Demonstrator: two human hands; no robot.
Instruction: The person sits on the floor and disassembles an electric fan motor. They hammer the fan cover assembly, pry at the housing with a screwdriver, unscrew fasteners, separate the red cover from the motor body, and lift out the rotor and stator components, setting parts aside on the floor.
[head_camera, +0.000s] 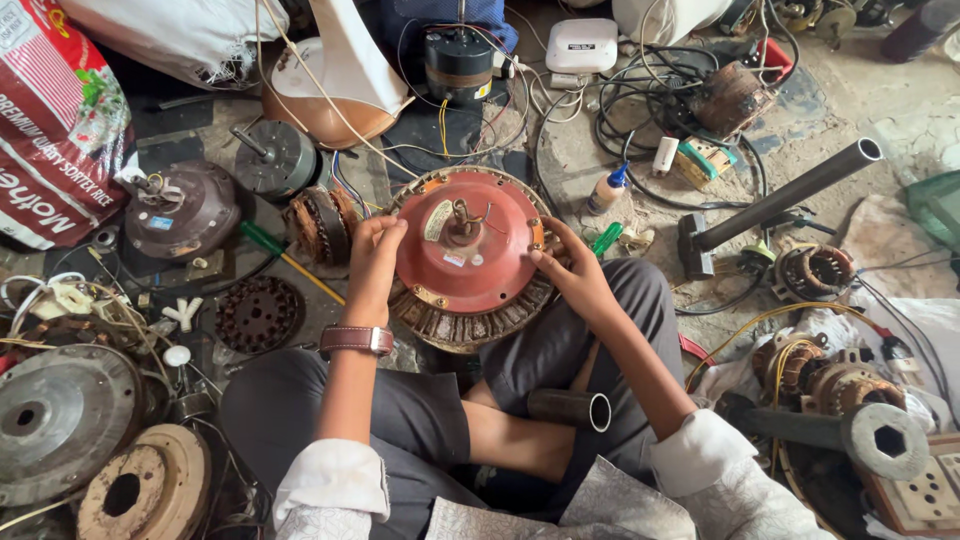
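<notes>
On the lap, left hand (372, 262) and right hand (572, 275) seemingly grip the red motor housing (470, 255).

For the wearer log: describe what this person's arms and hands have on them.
Both forearms are bare below pale, faintly patterned sleeves rolled up near the elbows. The left hand has a wristwatch with a brown strap and a pale metal case. The right hand shows no watch, ring or glove.
</notes>
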